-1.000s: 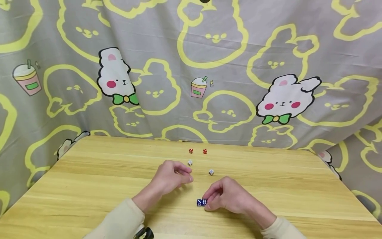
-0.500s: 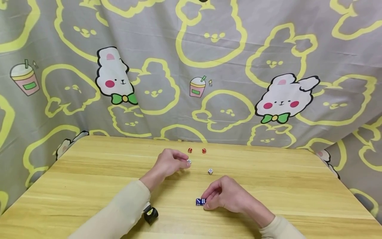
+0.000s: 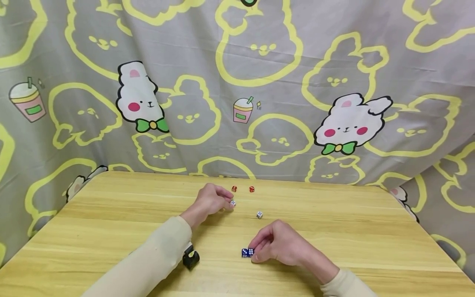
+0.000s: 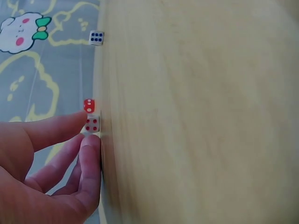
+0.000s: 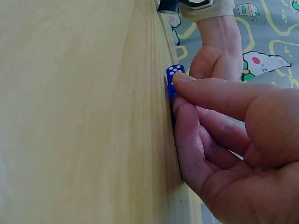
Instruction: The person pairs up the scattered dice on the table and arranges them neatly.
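My left hand (image 3: 209, 200) reaches to the back of the table, its thumb and fingertips on either side of a white die (image 3: 233, 203), pinching it. In the left wrist view that white die (image 4: 92, 123) shows four red dots between the fingertips. Closer to me, my right hand (image 3: 278, 243) pinches the right-hand one of two blue dice (image 3: 244, 252) that sit side by side on the wood. The right wrist view has the thumb against a blue die (image 5: 171, 77); the other blue die cannot be made out there.
Two red dice (image 3: 252, 189) lie near the table's back edge, just beyond the left hand. A second white die (image 3: 259, 215) rests between the hands. Behind the wooden table (image 3: 122, 214) hangs a grey patterned curtain (image 3: 200, 53). A black wrist mount (image 3: 191, 259) is on the left sleeve.
My left hand has moved away from me across the table and now has its fingertips at the farther white die. The right hand has stayed at the blue dice.
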The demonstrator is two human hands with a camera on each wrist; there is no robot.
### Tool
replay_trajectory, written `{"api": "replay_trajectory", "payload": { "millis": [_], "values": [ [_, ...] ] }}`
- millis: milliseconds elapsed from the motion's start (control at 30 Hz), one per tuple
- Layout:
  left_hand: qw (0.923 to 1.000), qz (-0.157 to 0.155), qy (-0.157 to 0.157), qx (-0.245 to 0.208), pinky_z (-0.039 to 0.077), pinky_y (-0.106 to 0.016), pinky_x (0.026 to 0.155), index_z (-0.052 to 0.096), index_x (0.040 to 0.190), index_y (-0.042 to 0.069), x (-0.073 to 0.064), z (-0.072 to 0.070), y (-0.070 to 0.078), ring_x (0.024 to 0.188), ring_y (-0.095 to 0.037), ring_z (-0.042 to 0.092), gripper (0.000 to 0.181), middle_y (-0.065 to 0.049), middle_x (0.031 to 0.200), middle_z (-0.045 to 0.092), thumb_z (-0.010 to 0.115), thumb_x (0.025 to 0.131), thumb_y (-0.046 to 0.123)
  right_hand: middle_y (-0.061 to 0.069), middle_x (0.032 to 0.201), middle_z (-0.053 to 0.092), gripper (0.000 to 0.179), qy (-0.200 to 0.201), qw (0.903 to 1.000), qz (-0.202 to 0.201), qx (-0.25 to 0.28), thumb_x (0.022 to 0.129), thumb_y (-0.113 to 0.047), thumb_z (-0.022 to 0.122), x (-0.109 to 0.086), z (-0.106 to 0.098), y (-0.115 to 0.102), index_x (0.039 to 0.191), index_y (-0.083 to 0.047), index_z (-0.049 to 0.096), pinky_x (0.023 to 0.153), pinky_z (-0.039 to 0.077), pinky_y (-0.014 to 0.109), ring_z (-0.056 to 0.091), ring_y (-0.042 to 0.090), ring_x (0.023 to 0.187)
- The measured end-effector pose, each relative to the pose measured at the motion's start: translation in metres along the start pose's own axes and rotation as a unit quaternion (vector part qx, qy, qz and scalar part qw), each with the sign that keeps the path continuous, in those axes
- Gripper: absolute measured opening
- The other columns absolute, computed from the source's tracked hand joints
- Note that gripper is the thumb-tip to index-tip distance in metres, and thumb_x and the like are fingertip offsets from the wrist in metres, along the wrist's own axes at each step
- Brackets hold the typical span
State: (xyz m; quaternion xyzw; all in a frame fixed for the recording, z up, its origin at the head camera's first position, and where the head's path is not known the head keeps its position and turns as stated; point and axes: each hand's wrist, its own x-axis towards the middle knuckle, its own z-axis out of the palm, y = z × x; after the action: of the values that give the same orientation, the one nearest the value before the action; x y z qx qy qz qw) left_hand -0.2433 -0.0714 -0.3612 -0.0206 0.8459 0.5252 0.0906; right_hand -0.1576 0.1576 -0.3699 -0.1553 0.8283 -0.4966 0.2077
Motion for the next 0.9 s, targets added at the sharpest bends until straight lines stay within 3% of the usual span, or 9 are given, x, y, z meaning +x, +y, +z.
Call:
{"api": "replay_trajectory", "payload": {
  "millis": [900],
  "values": [
    [0.9983, -0.002, -0.003, 0.058, 0.048, -0.024, 0.07, 0.084, 0.09, 0.01, 0.0079, 0.0004, -0.0014, 0.082, -0.017, 0.063, 0.013, -0.004, 0.096, 0.078, 0.09, 0.08, 0.006, 0.004, 0.08, 0.079, 0.018, -0.002, 1.0, 0.003, -0.005, 0.077, -0.004, 0.092, 0.0008, 0.0009, -0.0004, 0.092, -0.007, 0.082, 0.065, 0.055, 0.021, 0.071, 0.011, 0.075]
  ]
}}
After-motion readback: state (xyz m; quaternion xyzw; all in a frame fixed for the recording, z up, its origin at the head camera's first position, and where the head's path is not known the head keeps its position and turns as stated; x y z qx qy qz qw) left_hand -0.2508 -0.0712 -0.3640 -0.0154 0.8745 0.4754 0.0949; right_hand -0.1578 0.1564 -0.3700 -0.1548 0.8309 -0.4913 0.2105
